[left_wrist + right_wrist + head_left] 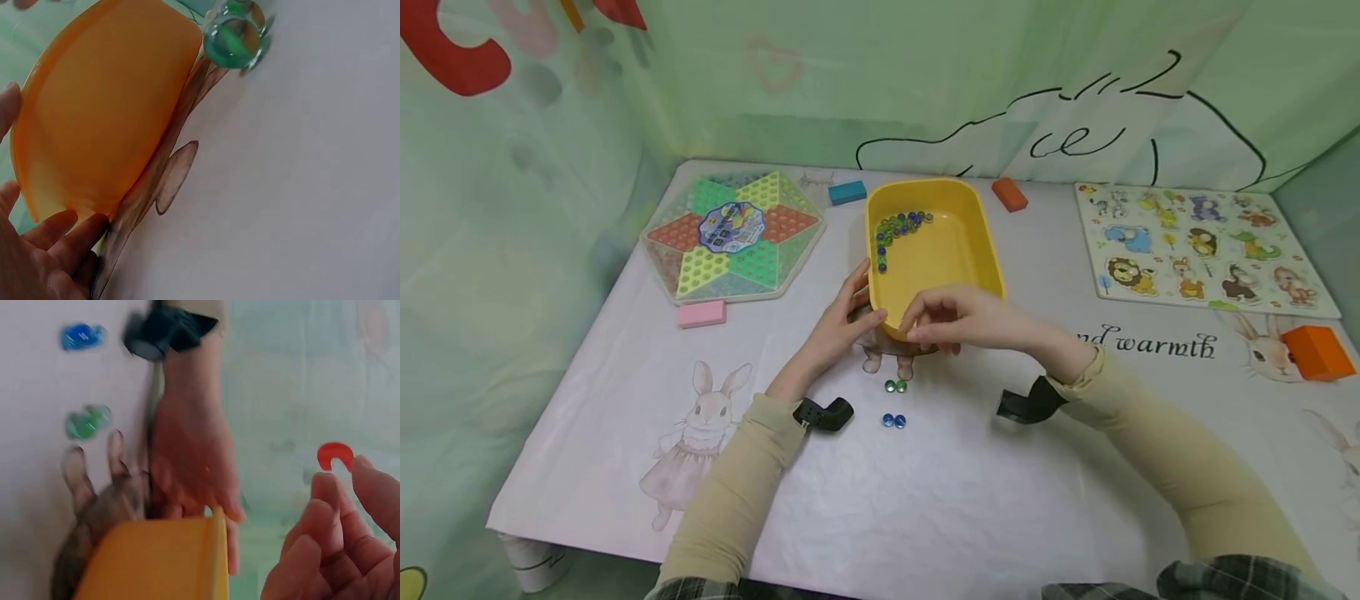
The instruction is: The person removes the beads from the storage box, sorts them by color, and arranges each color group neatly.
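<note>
The near-left side of the yellow tub [955,258] is obstructed by the left hand [837,327]; its near rim is overhung by the right hand [962,318]. Between the forearms [741,483], the bench [985,508] is obstructed by green marbles [901,387] and blue marbles [888,420]; toward its near edge, free room is observed.

Yellow tub [955,258] from above and wrist-close

On the worktop [985,500], marbles [892,225] are gathered left in the tub [951,258]; four marbles [902,387] are set before it, a Chinese checkers board [733,233] at its left, an animal puzzle [1202,246] at its right.
</note>
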The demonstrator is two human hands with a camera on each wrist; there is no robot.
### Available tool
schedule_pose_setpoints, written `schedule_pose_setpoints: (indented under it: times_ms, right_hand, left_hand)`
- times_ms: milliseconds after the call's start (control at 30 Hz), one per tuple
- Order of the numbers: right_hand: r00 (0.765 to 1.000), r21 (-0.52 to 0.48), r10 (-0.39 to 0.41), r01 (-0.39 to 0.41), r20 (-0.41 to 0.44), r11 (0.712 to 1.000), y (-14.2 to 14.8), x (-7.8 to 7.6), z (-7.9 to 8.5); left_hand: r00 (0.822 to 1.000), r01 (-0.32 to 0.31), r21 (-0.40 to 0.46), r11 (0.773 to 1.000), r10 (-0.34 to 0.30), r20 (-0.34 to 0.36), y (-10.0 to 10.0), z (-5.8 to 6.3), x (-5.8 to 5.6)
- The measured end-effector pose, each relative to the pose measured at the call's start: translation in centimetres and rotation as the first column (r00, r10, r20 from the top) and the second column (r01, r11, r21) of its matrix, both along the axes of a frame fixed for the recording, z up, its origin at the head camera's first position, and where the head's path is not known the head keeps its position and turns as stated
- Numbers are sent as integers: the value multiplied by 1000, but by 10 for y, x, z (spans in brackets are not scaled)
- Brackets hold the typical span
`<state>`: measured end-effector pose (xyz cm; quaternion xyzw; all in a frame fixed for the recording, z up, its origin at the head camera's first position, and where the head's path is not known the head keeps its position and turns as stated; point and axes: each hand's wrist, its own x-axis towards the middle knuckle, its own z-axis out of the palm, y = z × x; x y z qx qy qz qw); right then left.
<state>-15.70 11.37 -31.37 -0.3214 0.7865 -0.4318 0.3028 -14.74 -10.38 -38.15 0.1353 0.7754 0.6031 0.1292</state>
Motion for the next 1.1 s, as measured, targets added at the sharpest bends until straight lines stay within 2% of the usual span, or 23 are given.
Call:
schedule_pose_setpoints:
  times_ms: [100,167,333,433,567,700,933,1100]
  right_hand:
    - [998,-17,-59,59,2,998,-3,-16,6]
    - [996,-11,-81,81,-26,997,-7,-27,9]
    - [989,53,-96,102,-116,993,-19,-51,13]
    - [987,83,-99,110,-126,990,-24,-64,11]
    - [986,90,-125,135,-107,987,-27,-82,5]
    - [985,88,-148,156,-95,984,-28,-96,2]
    - [990,180,-111,125,-83,976,-27,-119,-7]
    - [983,298,-76,124,-167,946,-31,-128,-20]
  left_hand:
    - [1000,-1,-8,1000,1,13,0,0,0]
    - [1000,0,-14,1000,0,21,-1,0,-1]
    - [1000,6,-19,1000,-5,23,-2,-1,-2]
    - [1000,10,-17,1000,-10,21,-1,-3,-3]
    - [999,6,-12,1000,-6,41,-1,-17,-10]
    - [1000,-6,-21,1000,6,28,-1,-32,-17]
    - [1000,-12,-25,1000,12,6,-2,-33,-18]
    - [1000,-16,-13,1000,15,-13,-3,-34,-18]
